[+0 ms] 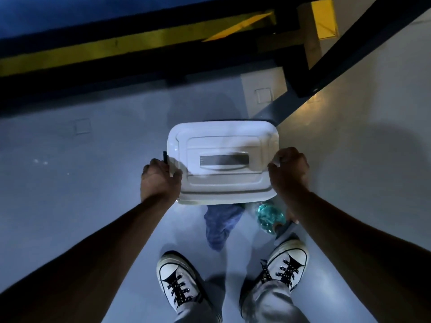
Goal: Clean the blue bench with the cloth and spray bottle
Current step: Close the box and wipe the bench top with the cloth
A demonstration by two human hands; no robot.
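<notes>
A white plastic box with a lid point(222, 159) is held above the floor between both hands. My left hand point(159, 180) grips its left edge and my right hand point(289, 171) grips its right edge. Below the box a blue cloth point(220, 226) lies crumpled on the grey floor. To its right lies a teal spray bottle point(270, 216), partly hidden by my right forearm. The blue bench point(58, 12) shows as a dark blue surface along the top left of the view.
My two white sneakers point(179, 280) stand on the grey floor just behind the cloth and bottle. A black and yellow striped base point(93, 50) runs under the bench. A dark diagonal beam point(349, 50) crosses the upper right.
</notes>
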